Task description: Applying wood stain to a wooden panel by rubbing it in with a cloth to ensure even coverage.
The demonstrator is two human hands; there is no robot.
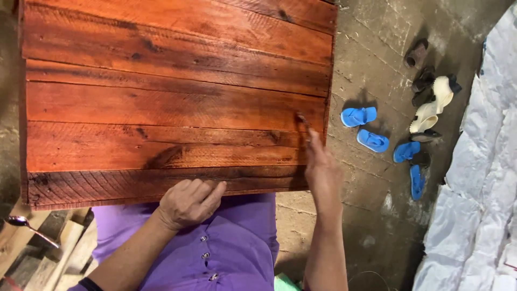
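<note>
Planks of reddish-stained wood make up the tabletop, which fills the upper left and centre of the frame, its boards running left to right with dark knots and grain. Your left hand sits at the near edge, low in the middle of the frame, fingers curled over onto the last board and clamped on that edge. Your right hand rests at the right end of the panel, right of centre, and pinches a small brush whose dark tip touches the wood near the right edge; the fingers are closed around its handle. A purple buttoned shirt shows below the panel, at the bottom centre.

On the concrete floor to the right lie blue slippers, with a cream pair and dark ones further right, well apart from the panel. White sheeting covers the far right edge of the frame. At lower left a metal spoon lies on pale wood offcuts.
</note>
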